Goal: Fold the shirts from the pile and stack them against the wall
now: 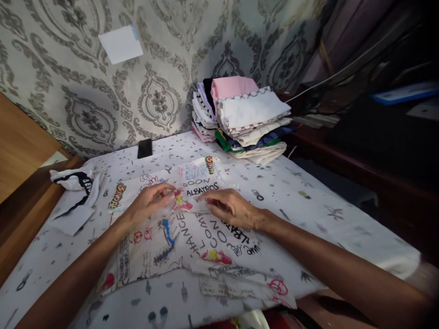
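A white garment printed with colored drawings and black lettering lies spread over the patterned white sheet. My left hand is over its upper left part, fingers bent toward a pink and yellow print. On the right, my right hand rests at the lettering, its fingers curled and pointing left. Whether either hand pinches the cloth is too unclear to see. The garment's lower right part lies in loose folds.
Folded clothes are stacked against the wall at the back. A black phone lies left of them. A crumpled white cloth sits by the wooden edge. Dark furniture stands at right.
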Demonstrator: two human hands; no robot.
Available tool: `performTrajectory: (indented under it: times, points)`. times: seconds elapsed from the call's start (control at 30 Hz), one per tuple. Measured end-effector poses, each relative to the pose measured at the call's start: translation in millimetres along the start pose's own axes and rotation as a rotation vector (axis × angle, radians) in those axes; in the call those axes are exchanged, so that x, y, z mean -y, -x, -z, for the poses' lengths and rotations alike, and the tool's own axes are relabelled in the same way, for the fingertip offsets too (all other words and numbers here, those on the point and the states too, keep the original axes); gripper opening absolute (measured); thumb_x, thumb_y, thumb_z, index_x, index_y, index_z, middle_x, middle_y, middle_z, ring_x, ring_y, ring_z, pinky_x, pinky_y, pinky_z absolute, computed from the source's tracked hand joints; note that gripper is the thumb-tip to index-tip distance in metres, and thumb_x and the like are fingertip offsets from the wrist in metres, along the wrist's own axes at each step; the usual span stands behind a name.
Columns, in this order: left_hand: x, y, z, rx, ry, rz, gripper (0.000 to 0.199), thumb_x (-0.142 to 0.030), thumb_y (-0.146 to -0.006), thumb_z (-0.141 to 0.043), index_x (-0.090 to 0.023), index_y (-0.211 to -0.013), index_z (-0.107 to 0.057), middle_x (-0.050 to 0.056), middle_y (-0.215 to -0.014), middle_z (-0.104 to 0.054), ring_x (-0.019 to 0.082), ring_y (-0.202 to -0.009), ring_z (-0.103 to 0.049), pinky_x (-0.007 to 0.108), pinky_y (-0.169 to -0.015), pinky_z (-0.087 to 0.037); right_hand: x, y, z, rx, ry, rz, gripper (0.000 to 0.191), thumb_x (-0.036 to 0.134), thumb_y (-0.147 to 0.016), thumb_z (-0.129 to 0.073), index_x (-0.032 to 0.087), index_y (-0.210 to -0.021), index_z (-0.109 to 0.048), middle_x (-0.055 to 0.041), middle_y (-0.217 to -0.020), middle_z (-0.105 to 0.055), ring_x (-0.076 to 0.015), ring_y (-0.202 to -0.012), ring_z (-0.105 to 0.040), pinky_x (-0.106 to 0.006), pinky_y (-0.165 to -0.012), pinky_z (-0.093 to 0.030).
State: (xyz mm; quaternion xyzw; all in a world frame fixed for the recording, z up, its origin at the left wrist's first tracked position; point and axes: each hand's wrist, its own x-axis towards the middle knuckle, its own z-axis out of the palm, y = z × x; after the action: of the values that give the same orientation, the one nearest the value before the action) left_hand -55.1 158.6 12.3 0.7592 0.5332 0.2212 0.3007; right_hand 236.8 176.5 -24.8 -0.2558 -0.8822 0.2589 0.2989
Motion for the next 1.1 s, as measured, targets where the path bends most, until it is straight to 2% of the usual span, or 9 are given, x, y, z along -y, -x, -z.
performTrajectory:
  times: [0.1,0.2,0.3,0.43,0.77,0.87,0.97,1.03,1.1]
  points:
    - [-7,2,-1.3,-0.064,-0.086,-0.042,0.042,-0.054,-0.098,-0.046,-0.021,-0.104,-0.07,0.004,-0.094,-0.07,0.022,-0.086,-0.066,0.033,-0.074,-0.053,-4,-4,-1,-0.156,0.037,-0.065,0.026,0.028,-0.099,-0.046,0.019,-0.113,-0.066,-0.0078,-0.102,-0.071,-0.0181,-0.088,-0.067,-0.035,-0.081,-0.056]
    - [-6,-8,-18.3,-0.174,-0.216,-0.146,0.043,-0.049,-0.102,-0.039,-0.021,-0.122,-0.064,0.01,-0.123,-0.069,0.027,-0.116,-0.062,0.045,-0.1,-0.049,-10,-7,-1,-0.129,0.187,-0.057,0.023,0.029,-0.098,-0.049,0.02,-0.109,-0.067,-0.0108,-0.11,-0.067,-0.0237,-0.105,-0.063,-0.043,-0.094,-0.054]
    - [1,-16,-38.4,-0.033,-0.382,-0.239,0.054,-0.052,-0.102,-0.037,-0.022,-0.146,-0.046,0.013,-0.155,-0.048,0.027,-0.146,-0.039,0.05,-0.12,-0.03,-16,-6,1,0.004,0.3,-0.059,0.016,0.028,-0.095,-0.054,0.021,-0.102,-0.067,-0.0104,-0.106,-0.066,-0.0255,-0.103,-0.061,-0.044,-0.093,-0.054]
    - [10,-16,-47.6,0.201,-0.521,-0.255,0.064,-0.06,-0.103,-0.028,-0.026,-0.157,-0.031,0.008,-0.169,-0.022,0.023,-0.157,-0.013,0.049,-0.126,-0.01,-27,-4,0,0.016,0.334,-0.049,0.015,0.03,-0.094,-0.054,0.023,-0.097,-0.068,-0.0097,-0.103,-0.066,-0.0259,-0.099,-0.062,-0.042,-0.089,-0.054]
    - [15,39,-37.6,0.23,-0.488,-0.256,0.063,-0.062,-0.102,-0.029,-0.035,-0.159,-0.027,0.004,-0.171,-0.009,0.024,-0.158,-0.007,0.052,-0.126,-0.001,-25,0,-2,0.009,0.327,-0.072,0.022,0.037,-0.095,-0.051,0.025,-0.1,-0.069,-0.0096,-0.106,-0.067,-0.0263,-0.1,-0.064,-0.043,-0.088,-0.056]
    - [30,61,-27.1,0.103,-0.519,-0.12,0.064,-0.061,-0.102,-0.032,-0.033,-0.159,-0.026,0.006,-0.17,-0.014,0.027,-0.157,-0.01,0.055,-0.126,-0.004,-23,3,-2,0.015,0.338,-0.074,0.023,0.037,-0.096,-0.05,0.025,-0.101,-0.069,-0.01,-0.109,-0.068,-0.0271,-0.104,-0.064,-0.045,-0.09,-0.057]
    - [53,78,-7.3,-0.071,-0.592,0.174,0.07,-0.061,-0.1,-0.035,-0.024,-0.159,-0.027,0.014,-0.169,-0.016,0.034,-0.157,-0.008,0.064,-0.122,-0.007,-19,10,-1,0.015,0.357,-0.068,0.026,0.038,-0.096,-0.048,0.024,-0.101,-0.07,-0.011,-0.112,-0.069,-0.0283,-0.106,-0.065,-0.047,-0.092,-0.057]
    - [69,90,8.3,-0.103,-0.624,0.308,0.071,-0.06,-0.099,-0.036,-0.021,-0.158,-0.029,0.017,-0.168,-0.019,0.036,-0.156,-0.01,0.066,-0.12,-0.012,-15,18,1,0.019,0.363,-0.082,0.028,0.038,-0.097,-0.047,0.024,-0.101,-0.071,-0.0112,-0.113,-0.069,-0.0287,-0.106,-0.065,-0.049,-0.093,-0.057]
    - [80,102,22.5,-0.082,-0.649,0.332,0.068,-0.058,-0.099,-0.034,-0.02,-0.156,-0.033,0.017,-0.167,-0.024,0.034,-0.155,-0.017,0.063,-0.12,-0.019,-6,28,5,0.022,0.369,-0.114,0.029,0.039,-0.097,-0.047,0.024,-0.102,-0.072,-0.0113,-0.116,-0.069,-0.029,-0.107,-0.065,-0.05,-0.095,-0.056]
